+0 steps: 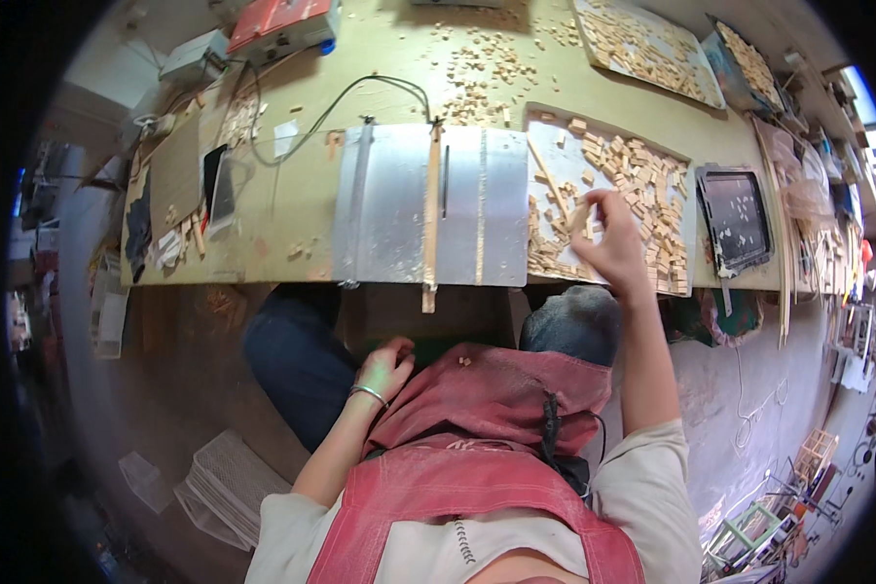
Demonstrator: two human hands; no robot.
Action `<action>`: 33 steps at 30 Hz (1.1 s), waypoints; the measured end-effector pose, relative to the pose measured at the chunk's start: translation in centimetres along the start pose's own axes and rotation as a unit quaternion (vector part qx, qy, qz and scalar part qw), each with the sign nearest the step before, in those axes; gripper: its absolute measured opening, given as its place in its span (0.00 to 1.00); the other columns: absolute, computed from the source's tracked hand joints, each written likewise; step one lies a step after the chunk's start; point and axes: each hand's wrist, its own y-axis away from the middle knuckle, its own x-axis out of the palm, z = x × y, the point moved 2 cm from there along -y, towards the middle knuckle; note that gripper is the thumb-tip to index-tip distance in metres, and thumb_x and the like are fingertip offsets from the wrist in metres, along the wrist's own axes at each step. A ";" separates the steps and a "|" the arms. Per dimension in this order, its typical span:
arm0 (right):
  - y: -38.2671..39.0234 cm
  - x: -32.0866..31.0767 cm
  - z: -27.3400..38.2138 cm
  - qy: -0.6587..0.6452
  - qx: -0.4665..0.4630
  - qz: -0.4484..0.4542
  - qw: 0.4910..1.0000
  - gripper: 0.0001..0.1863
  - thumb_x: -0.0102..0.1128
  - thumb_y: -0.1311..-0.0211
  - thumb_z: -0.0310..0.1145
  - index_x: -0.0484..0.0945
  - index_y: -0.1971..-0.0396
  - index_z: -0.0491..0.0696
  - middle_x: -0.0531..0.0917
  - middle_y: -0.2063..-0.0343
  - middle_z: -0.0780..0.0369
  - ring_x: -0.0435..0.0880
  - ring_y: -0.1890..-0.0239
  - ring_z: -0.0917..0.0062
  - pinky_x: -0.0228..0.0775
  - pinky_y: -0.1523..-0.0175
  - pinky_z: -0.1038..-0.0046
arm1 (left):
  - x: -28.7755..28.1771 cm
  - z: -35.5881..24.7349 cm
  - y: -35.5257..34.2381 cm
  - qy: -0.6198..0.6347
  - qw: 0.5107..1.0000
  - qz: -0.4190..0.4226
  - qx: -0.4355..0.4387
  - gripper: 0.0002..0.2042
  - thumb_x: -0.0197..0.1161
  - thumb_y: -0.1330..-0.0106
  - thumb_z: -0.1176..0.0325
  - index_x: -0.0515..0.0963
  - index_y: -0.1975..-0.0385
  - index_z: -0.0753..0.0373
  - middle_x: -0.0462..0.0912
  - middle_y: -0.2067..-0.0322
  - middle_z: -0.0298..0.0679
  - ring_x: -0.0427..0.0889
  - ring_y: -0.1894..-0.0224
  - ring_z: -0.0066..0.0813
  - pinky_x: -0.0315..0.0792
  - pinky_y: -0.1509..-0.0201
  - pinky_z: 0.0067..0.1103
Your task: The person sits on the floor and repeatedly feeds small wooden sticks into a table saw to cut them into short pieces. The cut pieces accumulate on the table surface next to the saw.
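My right hand (613,243) is over a shallow tray (692,195) of small wooden blocks (660,180). Its thumb and forefinger are curled into a pinch; anything between the fingertips is too small to make out. Next to it in the tray lies a thin wooden stick (548,177). My left hand (386,367), with a bracelet at the wrist, is low by my lap at the edge of the red apron (487,389). Its fingers are loosely bent and apart, with nothing visible in them. A slotted metal plate (389,204) bears a long wooden strip (431,204) that overhangs the table's front edge.
Loose wood pieces (482,73) lie scattered behind the plate. Another block-filled tray (647,49) stands at the far right, and a dark tray (735,219) is at the right edge. A black cable (336,112) crosses the table toward a red box (277,24).
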 end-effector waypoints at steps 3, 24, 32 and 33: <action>3.3 4.0 7.8 -0.039 -0.125 0.015 0.991 0.20 0.70 0.44 0.25 0.78 0.51 0.45 0.81 0.58 0.55 0.83 0.57 0.64 0.78 0.49 0.66 | -1.2 -3.0 1.3 -0.002 0.993 -0.029 0.113 0.11 0.66 0.29 0.69 0.82 0.51 0.66 0.89 0.58 0.51 0.90 0.53 0.50 0.83 0.48 0.37; 7.1 12.7 11.2 0.186 -0.174 0.024 0.967 0.61 0.72 0.43 0.58 0.55 0.18 0.38 0.55 0.17 0.50 0.48 0.13 0.58 0.26 0.14 0.41 | -10.3 -18.4 -5.2 -0.060 0.949 -0.144 0.272 0.24 0.72 0.39 0.68 0.76 0.42 0.63 0.79 0.60 0.42 0.82 0.65 0.37 0.81 0.55 0.30; 7.2 12.9 11.5 0.187 -0.152 0.031 0.970 0.60 0.73 0.45 0.54 0.56 0.19 0.36 0.55 0.17 0.48 0.48 0.13 0.57 0.24 0.14 0.39 | -10.4 -19.3 -6.9 -0.085 0.961 -0.114 0.237 0.28 0.70 0.44 0.65 0.75 0.41 0.62 0.80 0.58 0.46 0.85 0.62 0.45 0.82 0.53 0.37; 7.2 13.0 11.6 0.183 -0.151 0.025 0.971 0.60 0.74 0.48 0.52 0.57 0.20 0.36 0.56 0.17 0.48 0.49 0.13 0.57 0.25 0.14 0.39 | -10.2 -19.3 -7.1 -0.103 0.957 -0.123 0.241 0.28 0.69 0.44 0.65 0.75 0.41 0.62 0.80 0.57 0.46 0.85 0.61 0.47 0.81 0.52 0.38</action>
